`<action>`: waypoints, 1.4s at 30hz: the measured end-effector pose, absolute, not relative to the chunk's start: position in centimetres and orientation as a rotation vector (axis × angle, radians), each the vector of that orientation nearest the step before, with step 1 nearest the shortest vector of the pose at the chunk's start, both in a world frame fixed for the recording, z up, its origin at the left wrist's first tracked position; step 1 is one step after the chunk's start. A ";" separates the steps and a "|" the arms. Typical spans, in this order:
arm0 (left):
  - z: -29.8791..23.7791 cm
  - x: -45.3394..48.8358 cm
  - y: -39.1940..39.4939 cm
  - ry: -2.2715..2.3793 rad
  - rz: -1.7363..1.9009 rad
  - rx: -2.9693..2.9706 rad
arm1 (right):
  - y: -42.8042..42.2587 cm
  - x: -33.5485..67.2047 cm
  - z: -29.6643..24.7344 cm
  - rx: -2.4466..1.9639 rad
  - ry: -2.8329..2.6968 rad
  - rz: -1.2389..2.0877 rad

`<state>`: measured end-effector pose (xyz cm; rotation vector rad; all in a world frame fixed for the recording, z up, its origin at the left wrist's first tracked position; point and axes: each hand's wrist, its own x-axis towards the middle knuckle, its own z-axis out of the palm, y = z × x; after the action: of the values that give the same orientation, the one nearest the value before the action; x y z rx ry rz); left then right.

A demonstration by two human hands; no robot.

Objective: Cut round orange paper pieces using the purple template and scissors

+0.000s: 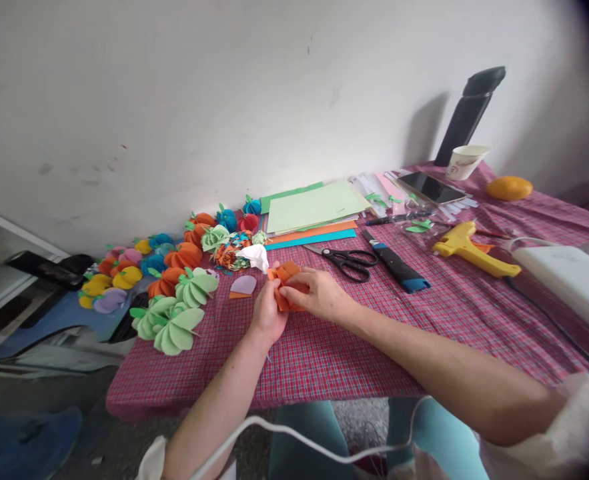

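Both my hands meet over the red checked tablecloth (354, 347) and grip a folded orange paper piece (287, 283). My left hand (267, 313) pinches its left side with closed fingers. From the right, my right hand (319, 293) wraps its fingers round the same piece. A lilac half-circle of paper (243, 286) lies just left of my left hand, and a crumpled white scrap (255, 256) sits behind it.
Several paper pumpkins in green (177, 320), orange (184, 257), yellow and blue fill the table's left end. Behind my hands lie stacked coloured sheets (314, 210), scissors (347, 259), a blue-handled knife (397, 268), a yellow glue gun (469, 250), a phone (431, 188), a cup (465, 162) and an orange (509, 188).
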<state>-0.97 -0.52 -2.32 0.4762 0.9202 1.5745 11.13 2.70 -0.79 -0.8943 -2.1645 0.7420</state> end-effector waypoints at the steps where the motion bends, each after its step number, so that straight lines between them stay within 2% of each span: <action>1: -2.3 -1.0 -0.5 0.926 1.573 0.476 | 2.7 11.1 -0.9 -0.901 -2.161 0.737; 7: -2.1 -0.9 -0.4 0.926 1.562 0.442 | 3.2 11.1 -1.5 -0.935 -2.132 0.661; 35: -1.8 -1.0 -0.4 0.891 1.578 0.423 | 3.3 10.9 -2.1 -1.025 -2.052 0.708; 42: -1.9 -1.1 -0.5 0.900 1.563 0.432 | 3.3 11.0 -2.0 -0.874 -2.146 0.684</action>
<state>-1.12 -0.48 -1.88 0.4321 0.9000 1.5631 10.97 3.31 -2.03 -0.8740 -2.1460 0.6839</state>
